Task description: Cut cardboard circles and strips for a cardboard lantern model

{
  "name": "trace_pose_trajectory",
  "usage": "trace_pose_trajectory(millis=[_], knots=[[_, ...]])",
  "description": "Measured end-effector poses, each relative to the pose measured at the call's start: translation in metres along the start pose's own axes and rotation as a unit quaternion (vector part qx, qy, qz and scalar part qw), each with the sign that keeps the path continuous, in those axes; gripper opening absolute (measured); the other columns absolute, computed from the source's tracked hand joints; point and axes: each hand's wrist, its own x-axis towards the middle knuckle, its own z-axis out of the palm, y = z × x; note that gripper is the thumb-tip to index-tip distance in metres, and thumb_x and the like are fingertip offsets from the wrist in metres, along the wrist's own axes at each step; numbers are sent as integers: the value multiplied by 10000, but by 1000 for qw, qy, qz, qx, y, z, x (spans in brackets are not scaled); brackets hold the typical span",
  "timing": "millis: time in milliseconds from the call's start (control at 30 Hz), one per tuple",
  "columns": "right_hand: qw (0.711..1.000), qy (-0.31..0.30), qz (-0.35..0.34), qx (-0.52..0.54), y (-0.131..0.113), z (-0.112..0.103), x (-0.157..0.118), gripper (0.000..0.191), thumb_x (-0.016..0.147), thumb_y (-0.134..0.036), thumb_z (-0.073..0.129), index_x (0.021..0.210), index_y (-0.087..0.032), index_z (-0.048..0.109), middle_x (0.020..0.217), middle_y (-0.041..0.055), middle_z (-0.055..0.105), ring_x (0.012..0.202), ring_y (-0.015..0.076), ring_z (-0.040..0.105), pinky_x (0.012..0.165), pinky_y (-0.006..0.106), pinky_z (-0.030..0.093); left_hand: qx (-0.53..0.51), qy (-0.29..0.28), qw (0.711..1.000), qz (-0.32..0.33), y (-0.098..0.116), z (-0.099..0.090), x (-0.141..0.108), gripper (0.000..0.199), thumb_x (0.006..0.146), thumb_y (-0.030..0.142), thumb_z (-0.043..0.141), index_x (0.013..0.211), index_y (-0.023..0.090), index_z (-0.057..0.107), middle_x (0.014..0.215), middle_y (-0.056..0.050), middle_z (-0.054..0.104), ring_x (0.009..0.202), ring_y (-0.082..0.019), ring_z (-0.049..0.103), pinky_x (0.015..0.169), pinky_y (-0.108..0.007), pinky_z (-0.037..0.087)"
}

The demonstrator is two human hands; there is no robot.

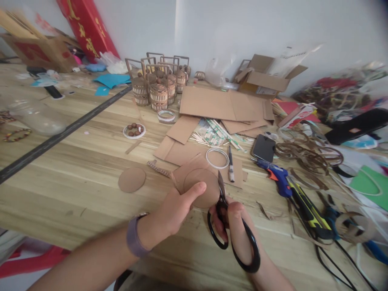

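In the head view my left hand (178,204) grips a piece of cardboard (200,178), its thumb pressed on top. A drawn circle shows on the cardboard, and the right and lower edge looks cut round. My right hand (235,216) holds black-handled scissors (222,198), with fingers through the loops. The blades point away from me at the cardboard's right edge; how far apart they stand is hard to see. A loose cardboard disc (131,180) lies flat to the left. Just beyond the cardboard are a white ring (217,158) and a pen (231,163).
Small woven baskets with handles (159,95) stand at the back. Cardboard sheets (212,104) and thin wooden sticks (212,135) lie mid-table. On the right are a phone (263,147), a blue glue gun (277,176), a utility knife (309,210) and cords. A dish of brown beads (134,130) sits left.
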Motion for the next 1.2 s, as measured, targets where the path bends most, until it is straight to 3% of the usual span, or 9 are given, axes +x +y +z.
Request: trace_pose_trajectory(millis=[233,367,633,867,1067,1200], knots=[[1000,-8,0,-9,-1,-2,0,841,744,-1000,241,728,-207,523,413,-68,393,309,84,340,330,213,265,16,4,1000,-8,3,-2,1,284,873,459,666,1022,234,756,1314,-67,708,1375,-294,532,1240,-450,328],[998,-45,-12,-37,-8,-9,0,874,752,-995,200,783,-196,551,460,-58,441,338,94,382,372,235,319,1,-16,1000,5,1,-2,2,405,891,465,656,1210,218,701,1366,-59,681,1352,-277,555,1214,-423,368],[992,-101,8,-81,-18,-29,3,851,775,-975,182,771,-201,535,529,-32,502,431,113,450,482,267,391,8,-30,999,-17,-2,-2,0,461,883,530,682,1191,190,721,1331,-78,704,1333,-297,570,1203,-423,368],[993,-98,11,-67,-14,-28,7,824,798,-957,215,806,-205,551,522,-43,486,403,108,413,461,273,372,7,-19,1000,-15,-5,-3,2,451,891,529,670,1224,228,709,1291,-53,724,1350,-303,556,1204,-420,366],[994,-90,2,-56,-4,-31,6,824,825,-939,218,817,-199,580,473,-55,457,384,106,374,456,274,346,14,-37,999,-3,11,-3,-1,245,842,410,691,1011,253,772,1176,-45,770,1324,-309,577,1198,-436,369],[994,-101,15,-43,-2,-33,4,825,816,-947,231,823,-199,577,461,-65,434,382,106,361,438,265,325,21,-42,998,-31,16,-4,-1,221,838,404,677,964,258,783,1100,-51,788,1277,-328,613,1171,-452,397]])
